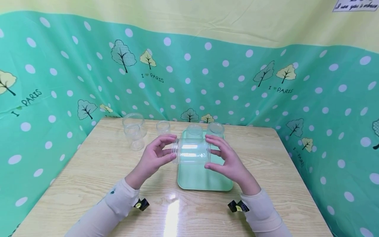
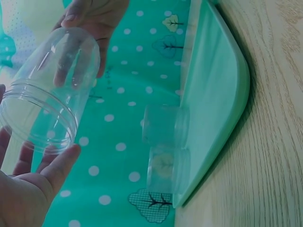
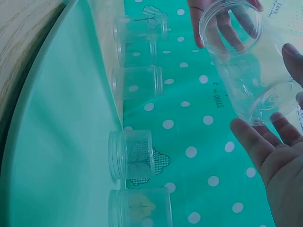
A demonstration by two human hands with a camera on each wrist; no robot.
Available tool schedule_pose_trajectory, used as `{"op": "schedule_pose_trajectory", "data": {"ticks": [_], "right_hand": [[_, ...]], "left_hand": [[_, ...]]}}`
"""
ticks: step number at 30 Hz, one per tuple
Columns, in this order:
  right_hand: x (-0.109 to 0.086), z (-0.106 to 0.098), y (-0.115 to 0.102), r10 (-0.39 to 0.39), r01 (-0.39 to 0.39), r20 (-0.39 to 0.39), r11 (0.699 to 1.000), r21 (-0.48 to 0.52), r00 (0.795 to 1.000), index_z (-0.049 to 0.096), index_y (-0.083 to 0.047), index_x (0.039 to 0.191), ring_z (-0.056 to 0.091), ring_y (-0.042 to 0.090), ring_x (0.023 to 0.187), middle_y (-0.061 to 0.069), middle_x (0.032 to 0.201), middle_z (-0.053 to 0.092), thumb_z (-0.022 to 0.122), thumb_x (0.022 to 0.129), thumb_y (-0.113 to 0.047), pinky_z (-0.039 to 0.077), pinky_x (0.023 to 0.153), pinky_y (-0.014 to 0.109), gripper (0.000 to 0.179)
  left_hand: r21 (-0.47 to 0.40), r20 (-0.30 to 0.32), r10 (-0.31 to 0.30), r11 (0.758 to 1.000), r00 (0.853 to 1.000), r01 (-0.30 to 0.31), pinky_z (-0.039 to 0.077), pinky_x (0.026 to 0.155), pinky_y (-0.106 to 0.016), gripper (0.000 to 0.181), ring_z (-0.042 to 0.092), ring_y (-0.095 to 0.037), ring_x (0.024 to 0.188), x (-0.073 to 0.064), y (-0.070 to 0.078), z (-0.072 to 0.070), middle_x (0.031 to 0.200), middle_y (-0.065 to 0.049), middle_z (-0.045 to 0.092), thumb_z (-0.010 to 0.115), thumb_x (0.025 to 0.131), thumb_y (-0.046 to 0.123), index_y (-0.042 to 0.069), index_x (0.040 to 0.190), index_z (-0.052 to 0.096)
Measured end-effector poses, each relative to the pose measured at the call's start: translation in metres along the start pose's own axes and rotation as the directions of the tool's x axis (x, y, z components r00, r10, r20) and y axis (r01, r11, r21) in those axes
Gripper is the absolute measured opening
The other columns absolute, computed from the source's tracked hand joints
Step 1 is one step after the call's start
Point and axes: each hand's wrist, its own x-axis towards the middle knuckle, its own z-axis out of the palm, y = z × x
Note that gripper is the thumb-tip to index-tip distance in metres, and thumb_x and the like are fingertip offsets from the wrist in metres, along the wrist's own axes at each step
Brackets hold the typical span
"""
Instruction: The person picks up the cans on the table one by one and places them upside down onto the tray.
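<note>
A large clear plastic jar is held lying sideways in the air above the green tray. My left hand grips its threaded mouth, thumb below and fingers above. At the opposite end my right hand holds the closed base between thumb and fingers. The left wrist view shows the open mouth pointing toward the left palm, and nothing shows inside the jar. Two smaller clear jars, one beside the other, stand mouth down at the far end of the tray.
Several clear jars stand on the wooden table left of the tray: a wide one at the back, smaller ones before it, and another small jar nearer the tray. A polka-dot green curtain encloses the back and sides.
</note>
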Motion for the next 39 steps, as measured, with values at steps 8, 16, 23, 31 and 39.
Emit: {"op": "schedule_pose_trajectory", "data": {"ticks": [8, 16, 23, 31, 39], "right_hand": [[-0.001, 0.000, -0.001, 0.011, -0.011, -0.008, 1.000, -0.027, 1.000, 0.043, -0.006, 0.152, 0.040, 0.015, 0.145, 0.010, 0.161, 0.036, 0.086, 0.076, 0.008, 0.050, 0.109, 0.041, 0.089], [-0.001, -0.001, 0.001, -0.030, 0.029, -0.014, 0.998, -0.048, 0.999, 0.047, -0.012, 0.151, 0.044, 0.021, 0.143, 0.010, 0.157, 0.042, 0.087, 0.078, 0.001, 0.052, 0.107, 0.036, 0.084], [-0.001, -0.002, 0.002, -0.043, 0.042, -0.020, 0.998, -0.055, 0.999, 0.047, -0.010, 0.150, 0.044, 0.020, 0.143, 0.008, 0.156, 0.042, 0.087, 0.077, 0.003, 0.053, 0.105, 0.036, 0.084], [0.000, -0.002, -0.003, -0.021, 0.019, -0.028, 0.997, -0.073, 0.999, 0.049, -0.003, 0.146, 0.045, 0.016, 0.141, 0.014, 0.153, 0.043, 0.086, 0.074, 0.011, 0.054, 0.105, 0.038, 0.083], [0.003, -0.002, -0.029, -0.039, 0.036, -0.028, 0.994, -0.102, 0.999, 0.051, 0.000, 0.144, 0.045, 0.013, 0.139, 0.021, 0.150, 0.045, 0.085, 0.077, 0.009, 0.053, 0.104, 0.047, 0.076]], "left_hand": [[-0.033, 0.003, -0.009, 0.999, 1.000, 0.009, 0.056, 0.100, -0.037, 0.047, 0.051, -0.025, 0.133, 0.000, -0.003, 0.000, 0.145, -0.018, 0.049, 0.072, 0.087, -0.012, -0.007, 0.130, 0.054], [-0.029, 0.024, -0.022, 0.999, 0.999, 0.023, 0.055, 0.103, -0.042, 0.047, 0.048, -0.032, 0.137, 0.000, -0.002, 0.000, 0.148, -0.024, 0.045, 0.072, 0.088, -0.011, -0.008, 0.131, 0.052], [-0.029, 0.037, -0.020, 0.999, 0.999, 0.021, 0.055, 0.102, -0.037, 0.047, 0.048, -0.031, 0.137, 0.001, -0.002, -0.001, 0.148, -0.026, 0.044, 0.071, 0.088, -0.011, -0.009, 0.131, 0.051], [-0.012, 0.042, -0.014, 1.000, 0.999, 0.015, 0.055, 0.102, -0.042, 0.048, 0.044, -0.038, 0.139, 0.001, -0.002, -0.002, 0.147, -0.020, 0.047, 0.072, 0.089, -0.010, -0.010, 0.132, 0.050], [0.068, 0.039, -0.020, 0.998, 0.999, 0.017, 0.056, 0.101, -0.040, 0.049, 0.047, -0.033, 0.137, 0.002, -0.003, -0.003, 0.148, -0.029, 0.042, 0.073, 0.090, -0.007, -0.005, 0.134, 0.052]]}}
